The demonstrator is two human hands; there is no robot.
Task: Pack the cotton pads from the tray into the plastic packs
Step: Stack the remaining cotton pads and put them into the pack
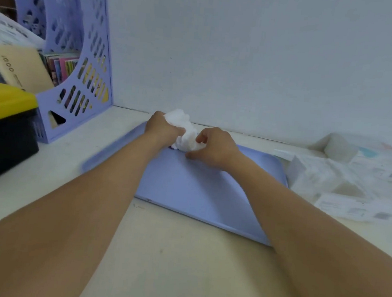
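A flat lilac tray [200, 192] lies on the pale table in front of me. At its far edge sits a white fluffy clump of cotton pads [184, 130]. My left hand [161, 127] is closed around the clump's left side. My right hand [214, 147] touches the clump's right side, fingers curled and pinching at its lower edge. Clear plastic packs [344, 186] with printed labels lie in a heap to the right of the tray.
A lilac perforated file rack [79, 53] with booklets stands at the back left against the wall. A black box with a yellow lid [3, 129] sits at the left edge. The white wall runs close behind the tray.
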